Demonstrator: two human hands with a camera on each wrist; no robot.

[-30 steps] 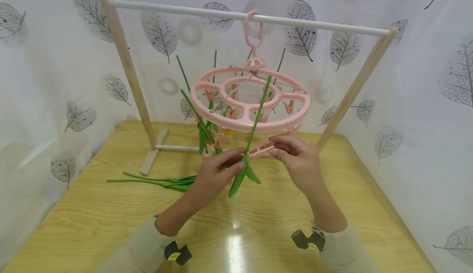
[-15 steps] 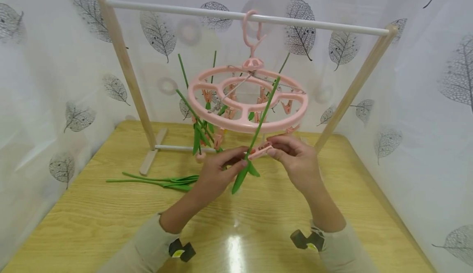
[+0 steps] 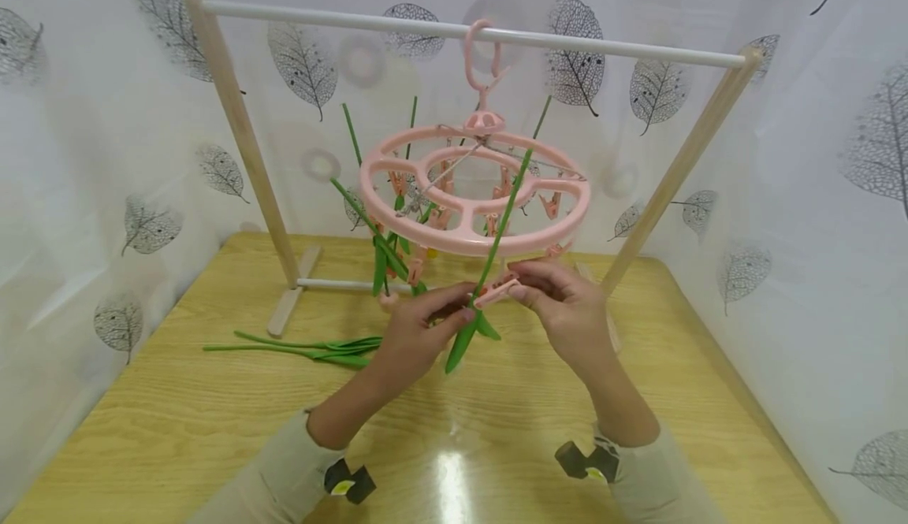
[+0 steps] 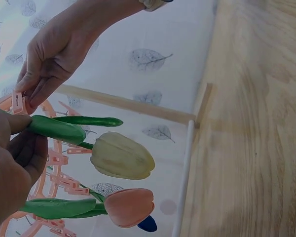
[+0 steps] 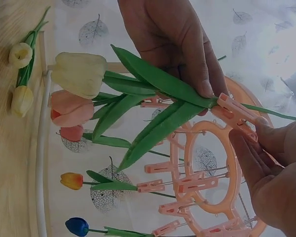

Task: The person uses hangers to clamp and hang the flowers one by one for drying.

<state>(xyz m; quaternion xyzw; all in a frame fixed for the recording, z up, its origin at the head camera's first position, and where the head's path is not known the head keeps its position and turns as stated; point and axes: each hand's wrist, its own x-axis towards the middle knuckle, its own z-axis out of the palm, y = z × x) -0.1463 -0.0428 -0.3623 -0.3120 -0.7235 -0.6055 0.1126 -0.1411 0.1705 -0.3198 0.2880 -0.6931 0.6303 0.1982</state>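
Cream tulip (image 5: 80,75) points bloom down before the pink ring hanger (image 3: 443,238), its stem (image 3: 505,217) pinched between thumb and fingers of the left hand (image 3: 424,327); the right hand (image 3: 571,307) pinches a pink clothespin (image 3: 498,292) meeting that stem

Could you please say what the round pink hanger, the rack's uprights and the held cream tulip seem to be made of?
Round pink hanger: probably smooth, lightly glossy plastic, by its even colour and rounded edges.
Rack's uprights: apparently matte wood, by their pale tan tone.
Held cream tulip: likely matte foam or latex, by its smooth, dull petals; I cannot tell which.
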